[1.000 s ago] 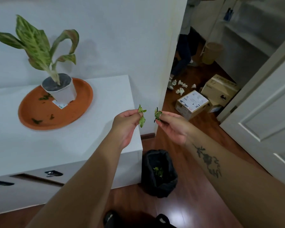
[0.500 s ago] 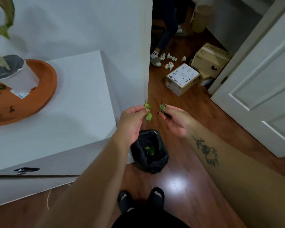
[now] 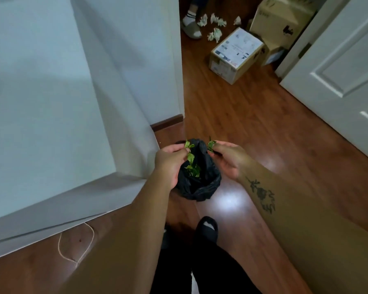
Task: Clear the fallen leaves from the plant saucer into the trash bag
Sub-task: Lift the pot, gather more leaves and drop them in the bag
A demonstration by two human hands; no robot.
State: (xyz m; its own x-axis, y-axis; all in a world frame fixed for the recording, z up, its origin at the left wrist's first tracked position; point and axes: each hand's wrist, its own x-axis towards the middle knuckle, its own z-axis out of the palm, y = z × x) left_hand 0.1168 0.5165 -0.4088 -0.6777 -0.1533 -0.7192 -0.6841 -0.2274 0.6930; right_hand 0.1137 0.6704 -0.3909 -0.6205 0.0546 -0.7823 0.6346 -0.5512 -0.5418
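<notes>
A black trash bag (image 3: pixel 202 187) stands open on the wooden floor beside the white cabinet's corner, with green leaf pieces (image 3: pixel 193 171) lying inside. My left hand (image 3: pixel 170 161) pinches small green leaves (image 3: pixel 189 150) right above the bag's mouth. My right hand (image 3: pixel 229 158) pinches another small green leaf (image 3: pixel 211 144) over the bag's far right rim. The two hands are a short gap apart. The plant and its saucer are out of view.
The white cabinet (image 3: pixel 51 102) fills the left. A white door (image 3: pixel 338 71) stands at the right. Cardboard boxes (image 3: pixel 235 54), crumpled paper (image 3: pixel 215 35) and another person's foot (image 3: pixel 191 26) lie beyond. My own feet (image 3: pixel 206 228) are just behind the bag. A thin cord (image 3: pixel 77 249) lies on the floor.
My view has tipped down and the plant and saucer have left the frame. Both hands have come down with their leaves to just over the bag's mouth.
</notes>
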